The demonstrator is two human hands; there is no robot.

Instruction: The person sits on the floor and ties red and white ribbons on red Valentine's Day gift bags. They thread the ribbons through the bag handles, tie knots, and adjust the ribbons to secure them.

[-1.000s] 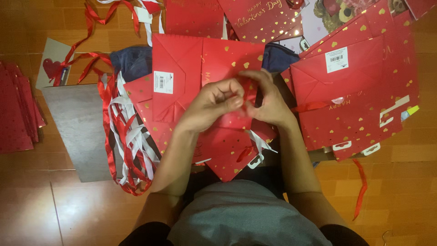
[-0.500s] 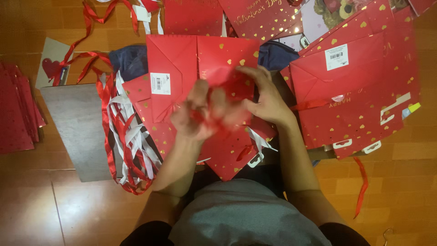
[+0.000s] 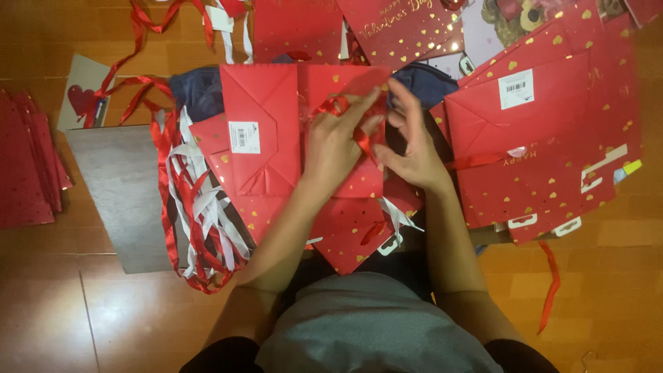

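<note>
Pinching red ribbon (image 3: pixel 343 110) over flat red gift bag (image 3: pixel 304 131): left hand (image 3: pixel 336 146), right hand (image 3: pixel 411 148) at 3 o'clock, apparently looping; slack grip risks loop slipping.

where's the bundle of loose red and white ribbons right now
In the head view, the bundle of loose red and white ribbons lies on the wooden floor, left of the left hand, between the grey board and the folded red paper bag.

Warm, dim light with soft blur

Warm indoor light falls from above, leaving the wooden floor (image 3: pixel 124 304) glossy with faint reflections. The corners darken. Both hands (image 3: pixel 373 141) are slightly smeared by motion. Gold print on the red bags (image 3: pixel 552 138) glints; edges at the far right look soft.
</note>
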